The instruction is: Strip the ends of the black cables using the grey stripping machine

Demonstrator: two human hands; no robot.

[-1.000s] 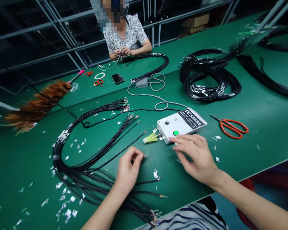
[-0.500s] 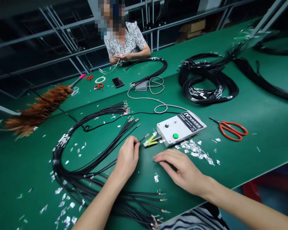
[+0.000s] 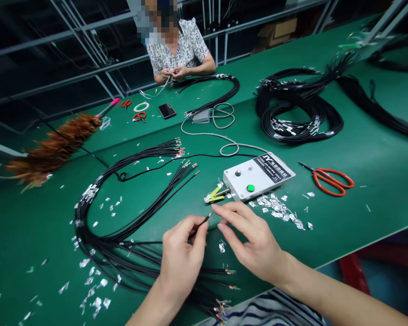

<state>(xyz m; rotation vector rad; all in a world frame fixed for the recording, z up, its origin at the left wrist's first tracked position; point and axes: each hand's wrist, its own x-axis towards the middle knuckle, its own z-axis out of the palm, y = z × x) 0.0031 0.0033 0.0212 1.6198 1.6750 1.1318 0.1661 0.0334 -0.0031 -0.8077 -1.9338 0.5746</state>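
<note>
My left hand (image 3: 183,249) pinches a black cable (image 3: 200,225) near its stripped end, which points up and right. Close by on the right, my right hand (image 3: 250,235) has its fingers at the tip of that cable; whether it grips the thin wires there is too small to tell. Just beyond the hands, a yellow-green clip (image 3: 214,194) sticks out from a white box (image 3: 258,175) with a green button. A bundle of black cables (image 3: 85,222) curves around on the left, its stripped ends fanned out on both sides of my left hand.
Red-handled scissors (image 3: 331,180) lie right of the box, near foil scraps (image 3: 280,210). Coiled black cables (image 3: 299,113) rest at the back right. A feather duster (image 3: 54,149) and a phone (image 3: 167,111) are farther back. Across the table sits a person (image 3: 180,50).
My left hand has moved down and nearer with the cable, away from the clip. My right hand has come left, its fingers now at the cable's end. The view has shifted slightly.
</note>
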